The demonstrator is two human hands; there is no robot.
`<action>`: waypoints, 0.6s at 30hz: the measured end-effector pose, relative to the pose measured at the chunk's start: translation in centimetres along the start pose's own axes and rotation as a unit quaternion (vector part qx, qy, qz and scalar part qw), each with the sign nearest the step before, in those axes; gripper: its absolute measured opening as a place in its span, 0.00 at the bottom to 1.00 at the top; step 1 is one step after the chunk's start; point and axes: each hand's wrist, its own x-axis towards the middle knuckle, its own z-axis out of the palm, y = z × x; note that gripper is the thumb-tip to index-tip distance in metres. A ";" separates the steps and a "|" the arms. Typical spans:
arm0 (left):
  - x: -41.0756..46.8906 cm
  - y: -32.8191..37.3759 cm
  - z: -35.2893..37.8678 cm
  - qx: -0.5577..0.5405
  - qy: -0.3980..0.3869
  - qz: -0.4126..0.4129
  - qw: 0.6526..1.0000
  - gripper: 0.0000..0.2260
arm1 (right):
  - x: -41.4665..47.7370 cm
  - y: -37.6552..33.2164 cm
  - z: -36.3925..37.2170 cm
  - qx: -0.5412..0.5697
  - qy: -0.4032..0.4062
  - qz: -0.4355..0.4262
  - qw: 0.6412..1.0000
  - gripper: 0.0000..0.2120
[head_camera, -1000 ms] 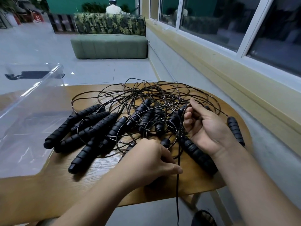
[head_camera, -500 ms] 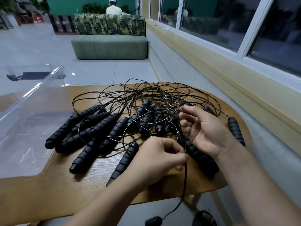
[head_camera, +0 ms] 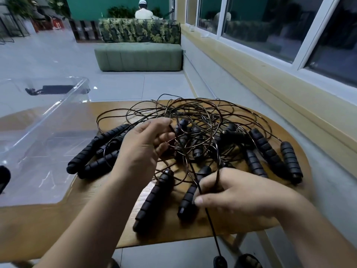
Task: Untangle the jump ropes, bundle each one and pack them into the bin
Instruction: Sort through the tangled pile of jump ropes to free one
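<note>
Jump ropes: one tangled heap [head_camera: 197,132] lies on the round wooden table [head_camera: 286,130]. How many ropes it holds cannot be told.
Handles: eleven black ribbed foam handles [head_camera: 268,151] can be counted on the tabletop. There are three at the left, three in the middle under the cords, two at the front and three at the right. The left hand may hide others.
Hanging handle: one more [head_camera: 220,262] dangles on its cord below the front edge of the table.
Cords: thin, dark and glossy, looped many times over one another.
Bin: one clear plastic bin [head_camera: 38,151] stands on the left part of the table, just beside the left-hand handles. A dark object [head_camera: 3,176] shows at the picture's left edge; what it is, and whether it lies in the bin, cannot be told.
Left hand: raised over the heap [head_camera: 143,147], it pinches a single cord between thumb and forefinger.
Right hand: near the front edge [head_camera: 231,194], its fingers are curled round cords. One cord runs down from it to the hanging handle.
Writing: none is readable on the handles or bin. A red sign [head_camera: 58,26] far back carries white marks too small to read.
Background: one green sofa [head_camera: 139,57], with one seated person [head_camera: 144,12] behind it, back turned.
</note>
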 end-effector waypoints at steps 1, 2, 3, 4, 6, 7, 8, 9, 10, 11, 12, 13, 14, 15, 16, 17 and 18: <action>0.3 0.2 -0.3 -0.016 0.015 -0.002 1.000 0.03 | 0.2 -0.1 0.1 0.032 0.029 0.000 0.999 0.06; 0.5 0.4 -0.6 -0.034 0.028 -0.005 0.999 0.04 | 0.4 -0.1 0.1 0.079 0.062 0.002 0.995 0.08; 0.7 0.5 -0.8 -0.053 0.037 -0.011 0.998 0.04 | 0.5 -0.1 0.0 0.124 0.095 0.010 0.988 0.14; 0.9 0.7 -1.0 -0.072 0.043 -0.015 0.996 0.04 | 0.5 -0.1 -0.1 0.157 0.120 0.019 0.980 0.19; 1.2 0.7 -1.3 -0.109 0.047 -0.020 0.993 0.03 | 0.0 -0.4 -0.5 0.180 0.119 0.044 0.975 0.26; 1.3 0.6 -1.4 -0.125 0.051 -0.019 0.991 0.03 | -0.3 -0.6 -0.7 0.177 0.090 0.062 0.978 0.26; 1.3 0.7 -1.6 -0.138 0.056 -0.018 0.989 0.03 | -0.6 -0.7 -0.7 0.154 0.045 0.080 0.984 0.24; 1.4 0.7 -1.7 -0.148 0.060 -0.017 0.987 0.02 | -0.8 -0.8 -0.6 0.118 -0.005 0.095 0.988 0.21; 1.5 0.7 -1.8 -0.154 0.063 -0.016 0.986 0.02 | -0.9 -0.8 -0.2 0.086 -0.054 0.109 0.989 0.19; 1.5 0.7 -1.9 -0.161 0.064 -0.014 0.985 0.01 | -0.8 -0.9 0.2 0.067 -0.087 0.122 0.986 0.19; 1.5 0.9 -2.0 -0.167 0.062 -0.012 0.984 0.01 | -0.7 -1.0 0.6 0.060 -0.098 0.129 0.985 0.20; 1.6 0.9 -2.0 -0.174 0.060 -0.011 0.983 0.01 | -0.6 -1.1 1.0 0.059 -0.099 0.129 0.985 0.19; 1.5 1.0 -2.0 -0.182 0.056 -0.010 0.982 0.01 | -0.4 -1.4 1.4 0.057 -0.096 0.124 0.986 0.19; 1.5 1.0 -2.0 -0.189 0.052 -0.010 0.981 0.02 | -0.2 -1.7 1.8 0.052 -0.095 0.117 0.987 0.19; 1.5 1.0 -2.0 -0.194 0.048 -0.010 0.980 0.02 | -0.1 -2.0 2.2 0.042 -0.093 0.108 0.989 0.19; 1.5 1.0 -1.9 -0.199 0.044 -0.010 0.979 0.02 | 0.1 -2.2 2.7 0.030 -0.087 0.098 0.991 0.18; 1.5 1.0 -1.9 -0.204 0.041 -0.011 0.978 0.02 | 0.3 -2.3 3.3 0.018 -0.070 0.089 0.993 0.16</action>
